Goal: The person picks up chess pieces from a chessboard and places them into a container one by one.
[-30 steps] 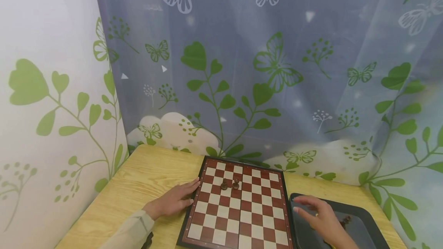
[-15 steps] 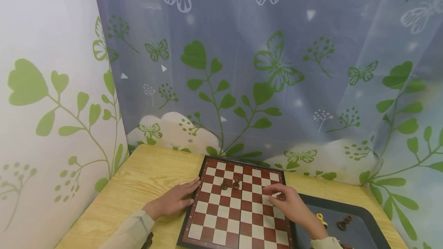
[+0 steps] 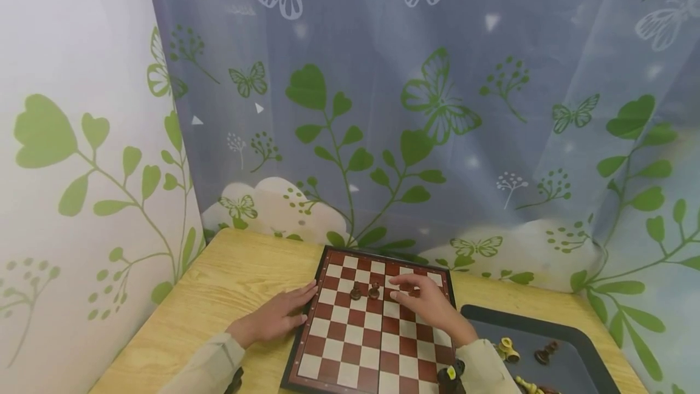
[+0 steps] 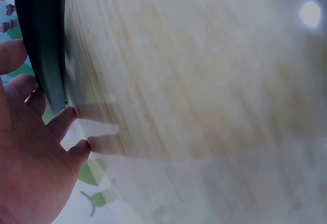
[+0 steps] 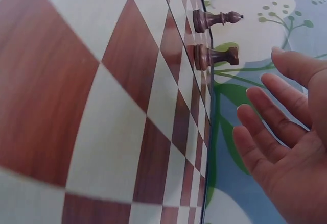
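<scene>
Two dark brown chess pieces stand upright on the red and white chessboard (image 3: 334, 345) in the head view. One is a bishop (image 5: 217, 20), and the piece beside it looks like a rook (image 5: 217, 56). My right hand (image 3: 429, 306) hovers over the board's far right half, just right of those pieces and apart from them. Its fingers are loosely bent, and nothing shows between them in the right wrist view. On the left, my left hand (image 3: 270, 319) rests on the wooden table with its fingertips against the board's left edge, fingers extended.
A dark tray (image 3: 552, 321) sits right of the board. Inside lie a brown chess piece (image 3: 545, 352) and several other pieces, some yellow (image 3: 508, 350). A patterned curtain (image 3: 350, 108) hangs behind the wooden table (image 3: 180, 321). A black wrist camera (image 3: 451, 376) is on my right wrist.
My right hand has moved left from above the tray, across the board, to beside the two standing pieces. My left hand and those pieces have stayed in place.
</scene>
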Available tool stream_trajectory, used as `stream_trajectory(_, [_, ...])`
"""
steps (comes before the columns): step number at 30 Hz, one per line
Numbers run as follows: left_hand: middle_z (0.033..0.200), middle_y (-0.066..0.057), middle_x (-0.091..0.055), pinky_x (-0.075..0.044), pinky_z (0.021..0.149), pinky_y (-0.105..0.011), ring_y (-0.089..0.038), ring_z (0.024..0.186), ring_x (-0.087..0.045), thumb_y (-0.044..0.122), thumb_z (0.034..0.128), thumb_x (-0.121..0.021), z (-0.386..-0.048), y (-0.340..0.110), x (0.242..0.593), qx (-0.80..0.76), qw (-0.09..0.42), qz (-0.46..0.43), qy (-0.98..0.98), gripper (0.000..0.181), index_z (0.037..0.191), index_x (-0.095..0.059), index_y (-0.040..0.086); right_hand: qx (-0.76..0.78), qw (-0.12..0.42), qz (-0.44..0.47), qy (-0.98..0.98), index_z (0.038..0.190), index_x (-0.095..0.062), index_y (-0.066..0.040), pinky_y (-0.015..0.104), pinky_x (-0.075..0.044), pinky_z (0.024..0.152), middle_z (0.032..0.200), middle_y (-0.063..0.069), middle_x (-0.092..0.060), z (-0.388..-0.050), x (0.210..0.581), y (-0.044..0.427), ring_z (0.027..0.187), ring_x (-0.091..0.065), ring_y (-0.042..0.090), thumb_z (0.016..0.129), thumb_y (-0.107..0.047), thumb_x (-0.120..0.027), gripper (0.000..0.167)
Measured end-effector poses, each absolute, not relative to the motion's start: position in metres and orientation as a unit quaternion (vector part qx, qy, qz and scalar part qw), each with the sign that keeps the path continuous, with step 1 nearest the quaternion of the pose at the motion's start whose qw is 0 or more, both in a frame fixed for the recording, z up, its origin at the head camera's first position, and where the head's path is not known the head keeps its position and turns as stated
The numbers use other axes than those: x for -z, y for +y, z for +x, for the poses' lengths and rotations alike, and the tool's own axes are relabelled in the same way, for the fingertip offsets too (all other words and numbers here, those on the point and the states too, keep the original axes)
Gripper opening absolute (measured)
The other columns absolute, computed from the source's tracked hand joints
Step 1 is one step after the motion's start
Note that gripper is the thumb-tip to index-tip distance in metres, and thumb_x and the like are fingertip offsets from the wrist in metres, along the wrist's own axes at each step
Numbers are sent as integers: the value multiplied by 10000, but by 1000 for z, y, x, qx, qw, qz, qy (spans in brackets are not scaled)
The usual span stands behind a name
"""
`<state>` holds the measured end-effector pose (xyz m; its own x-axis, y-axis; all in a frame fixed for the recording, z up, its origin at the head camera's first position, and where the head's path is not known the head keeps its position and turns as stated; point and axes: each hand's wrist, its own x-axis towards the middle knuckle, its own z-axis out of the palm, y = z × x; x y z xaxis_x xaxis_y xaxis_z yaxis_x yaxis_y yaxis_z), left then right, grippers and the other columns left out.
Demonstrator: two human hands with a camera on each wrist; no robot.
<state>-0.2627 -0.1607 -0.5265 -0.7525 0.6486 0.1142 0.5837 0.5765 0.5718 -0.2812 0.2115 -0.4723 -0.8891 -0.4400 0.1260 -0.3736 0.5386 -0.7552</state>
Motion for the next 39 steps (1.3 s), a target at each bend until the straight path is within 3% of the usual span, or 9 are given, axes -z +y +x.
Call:
stream_trajectory(5, [1647, -236, -249, -250, 1132, -730, -497, 1467, -310, 251, 1072, -467, -264, -161, 528, -301, 58, 347, 886, 610, 1567, -288, -57, 413, 40, -224, 882, 1293, -674, -45, 466, -558, 901, 1336, 137, -655, -287, 475, 200, 1161, -644, 345, 1000, -244, -668, 354])
stream_trajectory(12, [1657, -214, -247, -230, 1137, -740, -482, 1479, -303, 280, 1077, -460, -265, -162, 528, -301, 65, 339, 889, 618, 1576, -285, -39, 426, 28, -208, 880, 1271, -693, -71, 351, -551, 779, 1284, 110, -676, -292, 483, 188, 1058, -663, 299, 981, -201, -692, 317])
stream_trajectory(16, [1659, -209, -245, -224, 1133, -749, -480, 1481, -301, 279, 1076, -460, -266, -163, 529, -303, 67, 339, 888, 618, 1579, -282, -33, 441, 27, -204, 874, 1285, -684, -63, 318, -564, 782, 1294, 124, -668, -296, 487, 183, 1077, -674, 305, 982, -171, -688, 322])
stream_trajectory(26, [1654, -220, -247, -215, 1119, -768, -493, 1474, -305, 303, 1081, -462, -264, -162, 527, -306, 64, 342, 886, 624, 1575, -291, -38, 447, 34, -197, 872, 1204, -727, -57, 426, -587, 877, 1253, 132, -690, -306, 496, 175, 1116, -673, 334, 969, -150, -704, 253])
stream_trajectory(39, [1647, -226, -257, -244, 1122, -745, -499, 1462, -317, 288, 1072, -470, -265, -162, 532, -305, 53, 345, 886, 622, 1570, -297, -42, 451, 37, -205, 868, 1146, -747, -66, 415, -589, 844, 1214, 128, -700, -309, 504, 176, 1087, -683, 334, 967, -162, -709, 206])
